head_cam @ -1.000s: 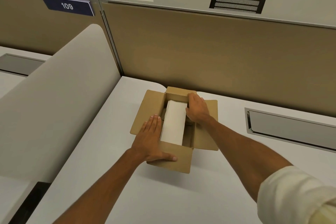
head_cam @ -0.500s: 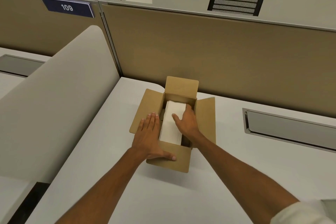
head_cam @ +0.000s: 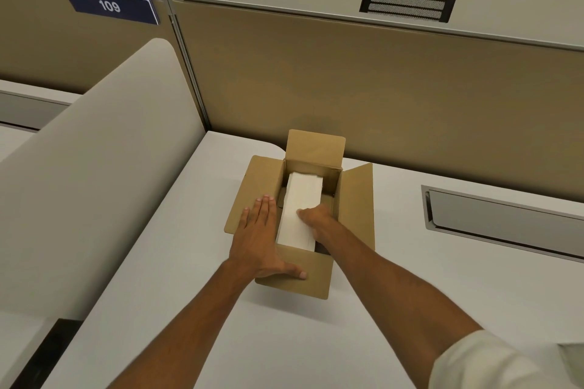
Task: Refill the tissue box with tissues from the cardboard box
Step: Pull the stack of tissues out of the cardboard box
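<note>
Left hand (head_cam: 264, 237) flat and palm down, fingers straight and together, pressed on the left flap of the cardboard box (head_cam: 357, 208), thumb stretched along the near flap. Right hand (head_cam: 316, 219) reaching from the lower right into the open box, fingers curled down around the right edge of the tissues (head_cam: 300, 208), thumb on top; a firm grip or a mere touch, cannot tell. White stack of tissues lying lengthwise inside the box, between the two hands, far end just short of the box's back wall. Box standing on the pale tabletop (head_cam: 189, 309), all four flaps folded outward, near the tan partition (head_cam: 379, 88). Rolled-up white sleeve (head_cam: 493, 360) at the lower right.
</note>
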Available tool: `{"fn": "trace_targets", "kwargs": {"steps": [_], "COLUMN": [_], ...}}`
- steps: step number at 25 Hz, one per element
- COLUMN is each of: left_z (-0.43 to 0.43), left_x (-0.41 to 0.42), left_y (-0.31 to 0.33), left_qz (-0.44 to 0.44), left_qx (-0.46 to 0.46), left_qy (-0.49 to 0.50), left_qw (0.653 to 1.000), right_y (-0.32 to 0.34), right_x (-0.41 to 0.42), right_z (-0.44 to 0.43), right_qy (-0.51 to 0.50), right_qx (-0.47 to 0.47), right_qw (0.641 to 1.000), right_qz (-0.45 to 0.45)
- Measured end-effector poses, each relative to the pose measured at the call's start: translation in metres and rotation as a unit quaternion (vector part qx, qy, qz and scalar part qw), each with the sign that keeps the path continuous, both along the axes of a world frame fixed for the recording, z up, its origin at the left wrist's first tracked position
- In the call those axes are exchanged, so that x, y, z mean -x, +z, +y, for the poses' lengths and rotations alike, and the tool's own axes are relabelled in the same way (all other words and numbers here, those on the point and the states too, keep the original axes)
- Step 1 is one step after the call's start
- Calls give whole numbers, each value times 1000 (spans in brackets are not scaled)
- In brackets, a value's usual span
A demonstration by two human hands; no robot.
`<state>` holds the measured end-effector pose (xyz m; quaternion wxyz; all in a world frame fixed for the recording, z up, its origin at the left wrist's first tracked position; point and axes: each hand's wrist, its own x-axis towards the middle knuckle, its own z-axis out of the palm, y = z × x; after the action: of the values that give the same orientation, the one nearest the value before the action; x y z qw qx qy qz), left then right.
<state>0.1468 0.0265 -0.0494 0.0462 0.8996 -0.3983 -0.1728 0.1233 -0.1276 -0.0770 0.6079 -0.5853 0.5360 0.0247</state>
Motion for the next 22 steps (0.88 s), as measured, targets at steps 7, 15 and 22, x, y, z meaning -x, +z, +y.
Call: {"fn": "trace_targets", "kwargs": {"steps": [7,15,22], "left_z": [0,-4,-4], "left_x": [2,3,4], "left_y": [2,7,6], "left_qz": [-1,-35,-38], "left_qx": [-18,-68,-73], "left_qy": [3,10,17], "left_qw": [1000,997,996], "right_y": [3,25,27], "right_x": [3,8,11], "right_z": [-13,-10,-5], "right_qy": [-38,-54,-56], "right_qx": [-121,-182,-187], "right_qw": [992,982,980], "right_qz": [11,-17,-41]}}
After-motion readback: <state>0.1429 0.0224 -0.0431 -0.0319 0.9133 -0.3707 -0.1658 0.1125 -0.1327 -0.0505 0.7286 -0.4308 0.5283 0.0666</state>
